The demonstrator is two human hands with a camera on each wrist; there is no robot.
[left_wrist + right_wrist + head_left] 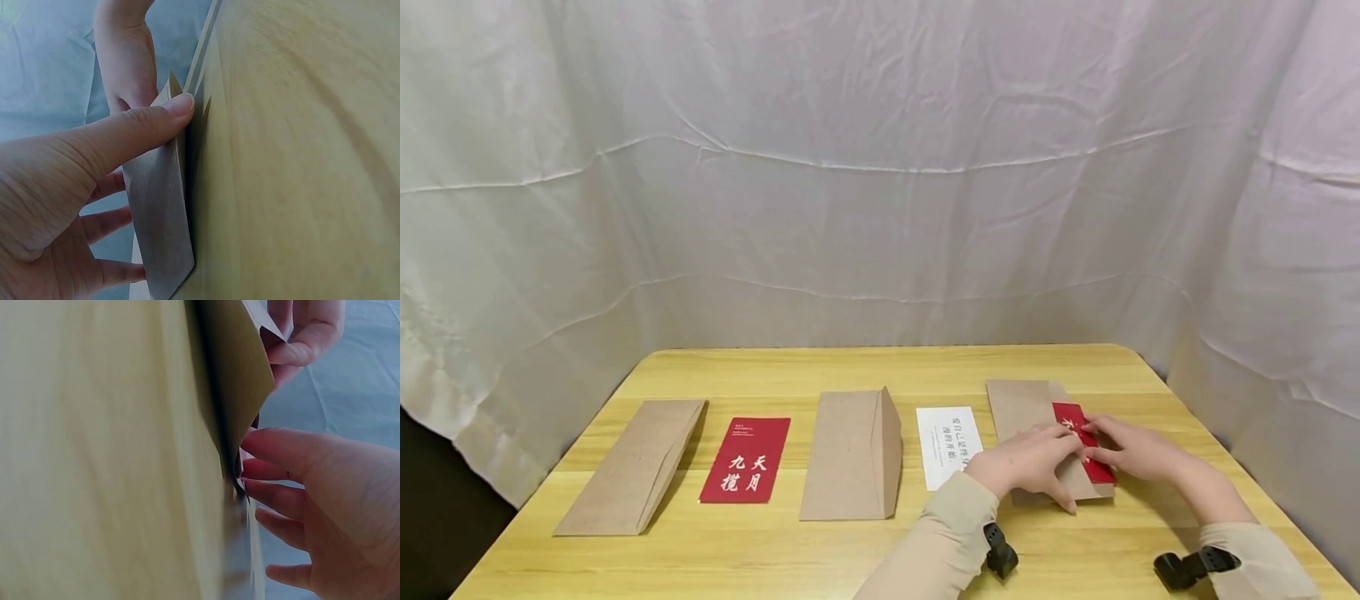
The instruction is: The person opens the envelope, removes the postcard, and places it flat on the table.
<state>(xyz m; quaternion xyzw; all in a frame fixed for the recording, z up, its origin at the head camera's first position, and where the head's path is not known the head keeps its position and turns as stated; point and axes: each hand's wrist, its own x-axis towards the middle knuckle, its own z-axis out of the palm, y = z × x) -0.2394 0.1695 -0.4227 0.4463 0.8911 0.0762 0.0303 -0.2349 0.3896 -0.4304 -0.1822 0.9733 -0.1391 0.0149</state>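
Note:
At the right of the table lies a brown paper envelope (1017,403), with a red card (1102,473) printed with white characters at its open right side, partly over the flap. My left hand (1030,458) holds the envelope near that opening. Its thumb lies across the near edge in the left wrist view, with the other fingers behind the paper (162,219). From the right, my right hand (1142,450) pinches the red card by its outer edge. In the right wrist view its fingertips (269,442) meet at the edge of the paper; the card is mostly hidden there.
A white printed card (942,442) lies just left of the envelope in hand. Further left are a second brown envelope (842,454) with its flap raised, another red card (745,460) and a third envelope (625,467). A pale curtain (880,233) hangs behind the wooden table (737,558).

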